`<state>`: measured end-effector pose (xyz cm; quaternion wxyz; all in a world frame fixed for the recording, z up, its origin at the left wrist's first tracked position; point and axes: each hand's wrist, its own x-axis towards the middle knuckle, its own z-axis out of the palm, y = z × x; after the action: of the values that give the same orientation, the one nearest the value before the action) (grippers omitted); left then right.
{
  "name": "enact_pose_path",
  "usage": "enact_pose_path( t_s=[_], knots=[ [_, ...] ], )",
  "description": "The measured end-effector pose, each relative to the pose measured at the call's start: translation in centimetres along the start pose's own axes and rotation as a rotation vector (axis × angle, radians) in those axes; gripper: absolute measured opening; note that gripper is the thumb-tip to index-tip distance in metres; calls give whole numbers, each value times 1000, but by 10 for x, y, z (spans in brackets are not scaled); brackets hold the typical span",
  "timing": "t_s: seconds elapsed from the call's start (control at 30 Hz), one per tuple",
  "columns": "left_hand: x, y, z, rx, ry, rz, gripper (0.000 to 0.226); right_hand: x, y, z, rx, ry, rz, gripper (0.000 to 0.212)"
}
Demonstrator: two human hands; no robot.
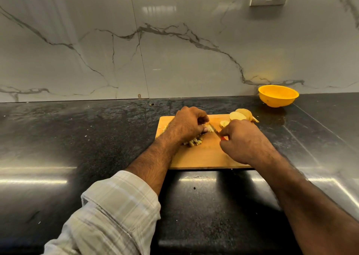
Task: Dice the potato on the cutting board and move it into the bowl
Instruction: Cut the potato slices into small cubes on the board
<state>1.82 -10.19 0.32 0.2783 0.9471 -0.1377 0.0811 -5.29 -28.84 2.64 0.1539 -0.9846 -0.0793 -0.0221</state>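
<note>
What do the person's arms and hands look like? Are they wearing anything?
The left arm wears a pale checked sleeve, cream and grey, rolled up near the elbow. The right arm shows no sleeve. The left hand and right hand are bare: no gloves, rings or watch visible.

Dim warm light, streaky glare on the glossy dark surface [77, 138] left and right, soft reflections on the wall tiles [159, 9], wide-angle bending at edges, slightly soft overall.

Black counter [77, 138], cutting board [204, 157], yellow bowl [278, 97]
</note>
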Motion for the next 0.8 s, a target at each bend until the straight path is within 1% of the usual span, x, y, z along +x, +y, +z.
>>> enact_pose_path(
  t_s=[0.07, 0.23, 0.4, 0.47, 0.67, 0.8],
  knots=[
    [0, -2, -1, 1, -5, -3, 31, 1, -1, 1, 35, 27, -1, 45],
    [1, -2, 2, -13, -9, -9, 18, 9, -8, 12, 22, -9, -12, 44],
    [3, -1, 2, 7, -10, -1, 17, 20, -18, 14, -3, -4, -14, 37],
    [3, -1, 1, 16, -6, -1, 17, 22, -21, 13, -32, -5, -20, 37],
    [1, -2, 2, 17, 12, 14, 17, 8, -1, 9, -17, -69, -27, 39],
    [1, -9, -3, -20, 10, 13, 19, 4, 3, 6, 67, 18, -49, 41]
  ],
)
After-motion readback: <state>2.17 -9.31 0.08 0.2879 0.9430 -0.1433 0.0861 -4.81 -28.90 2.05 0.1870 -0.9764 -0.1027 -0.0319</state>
